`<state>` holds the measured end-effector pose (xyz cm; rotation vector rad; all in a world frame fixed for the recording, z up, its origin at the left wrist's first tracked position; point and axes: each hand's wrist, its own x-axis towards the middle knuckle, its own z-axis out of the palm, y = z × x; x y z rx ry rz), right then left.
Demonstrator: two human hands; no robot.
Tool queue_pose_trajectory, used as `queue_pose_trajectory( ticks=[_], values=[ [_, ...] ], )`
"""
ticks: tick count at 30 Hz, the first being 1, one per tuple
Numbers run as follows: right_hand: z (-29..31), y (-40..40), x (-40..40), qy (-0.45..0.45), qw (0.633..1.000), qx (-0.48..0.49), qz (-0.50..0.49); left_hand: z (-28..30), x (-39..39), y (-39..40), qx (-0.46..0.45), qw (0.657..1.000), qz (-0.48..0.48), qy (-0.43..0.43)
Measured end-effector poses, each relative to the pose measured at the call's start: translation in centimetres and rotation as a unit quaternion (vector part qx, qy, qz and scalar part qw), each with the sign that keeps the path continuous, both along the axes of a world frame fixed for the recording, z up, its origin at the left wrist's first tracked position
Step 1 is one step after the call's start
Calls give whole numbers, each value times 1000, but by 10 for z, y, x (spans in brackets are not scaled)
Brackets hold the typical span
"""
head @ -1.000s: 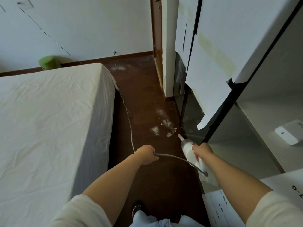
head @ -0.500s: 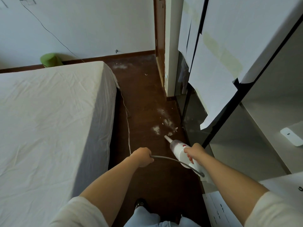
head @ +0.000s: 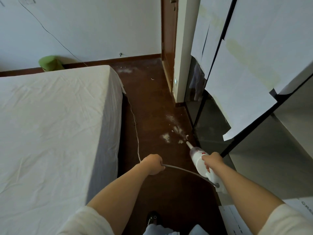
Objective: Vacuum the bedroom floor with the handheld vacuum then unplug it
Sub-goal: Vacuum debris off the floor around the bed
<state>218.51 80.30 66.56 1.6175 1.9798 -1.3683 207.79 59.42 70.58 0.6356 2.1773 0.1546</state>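
My right hand (head: pixel 212 161) grips the white handheld vacuum (head: pixel 199 161), whose narrow nozzle points down at pale dust patches (head: pixel 174 133) on the dark wooden floor (head: pixel 152 102). My left hand (head: pixel 153 163) holds the vacuum's grey cord (head: pixel 184 171), which loops from the vacuum's rear to my fist. From there the cord runs along the bed's side toward the far wall. More dust (head: pixel 126 70) lies near the far skirting board.
A bed with a white sheet (head: pixel 55 129) fills the left. Dark glass wardrobe doors covered with white paper (head: pixel 237 85) line the right. A green object (head: pixel 50 62) stands by the far wall. A doorway (head: pixel 169 48) opens ahead. A white carton (head: pixel 237 219) sits lower right.
The vacuum nozzle swung left and nearer to me half a second ago, then moved forward again to the edge of the dust patches. My left hand kept its hold on the cord.
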Motion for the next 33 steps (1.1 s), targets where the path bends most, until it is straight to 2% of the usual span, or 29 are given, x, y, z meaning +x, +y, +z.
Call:
queue_pose_trajectory(
  ticks=[15,33],
  values=[
    [5,-19,-22,15,998,-51,19,-2,-26,-5,20,1000,4,-3],
    [17,39,-11,-10,1000,-24,-17,0,-9,41,21,999,25,-4]
  ],
)
